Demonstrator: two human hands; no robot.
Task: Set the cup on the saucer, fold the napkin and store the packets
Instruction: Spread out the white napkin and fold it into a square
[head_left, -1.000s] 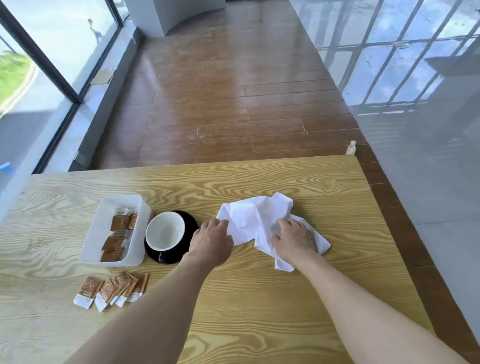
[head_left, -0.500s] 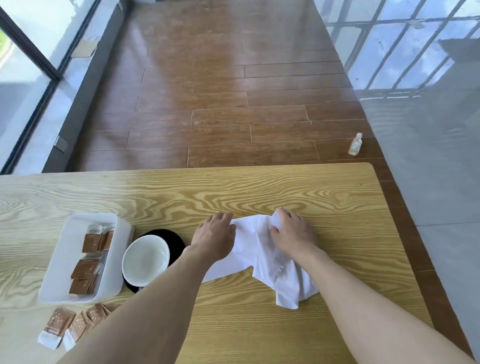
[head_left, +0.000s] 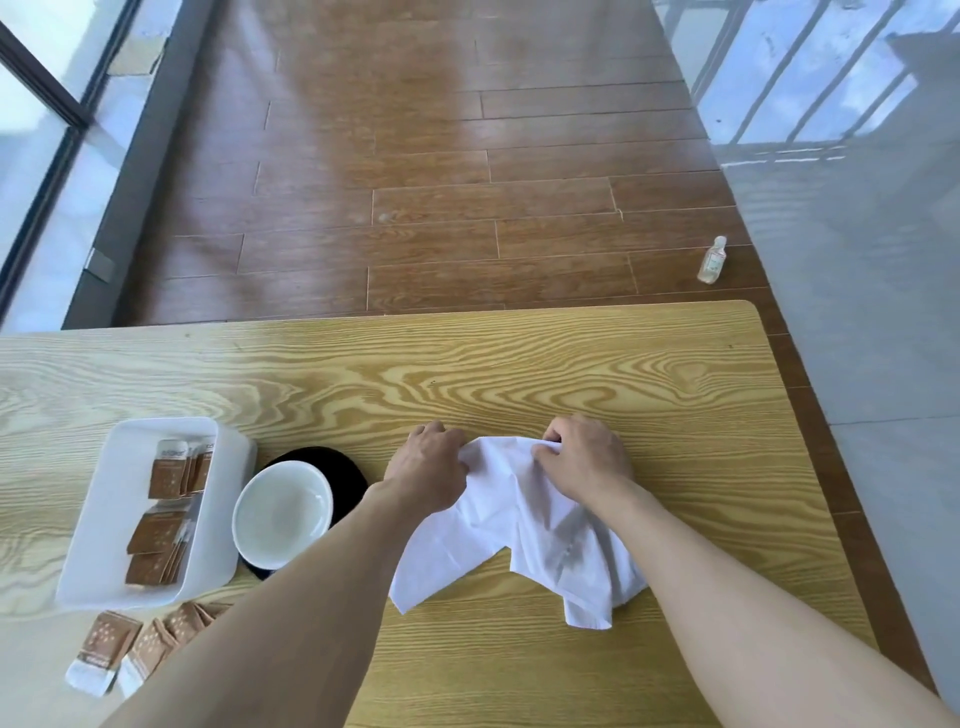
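A crumpled white napkin (head_left: 504, 535) lies on the wooden table (head_left: 519, 374). My left hand (head_left: 428, 473) and my right hand (head_left: 584, 457) each pinch its far edge, a hand's width apart. Left of them a white cup (head_left: 283, 514) stands on a black saucer (head_left: 340, 473). A white tray (head_left: 111, 514) at the far left holds several brown packets (head_left: 161, 530). More brown packets (head_left: 130, 647) lie loose on the table in front of the tray, partly hidden by my left forearm.
The table's far edge and right edge are close to the napkin. A small clear bottle (head_left: 711, 260) stands on the wooden floor beyond the far right corner. Glass walls run along the left and right.
Both hands moved from the napkin's middle to its far edge and took hold of it. The cloth has been pulled out longer toward me. The camera tilted downward.
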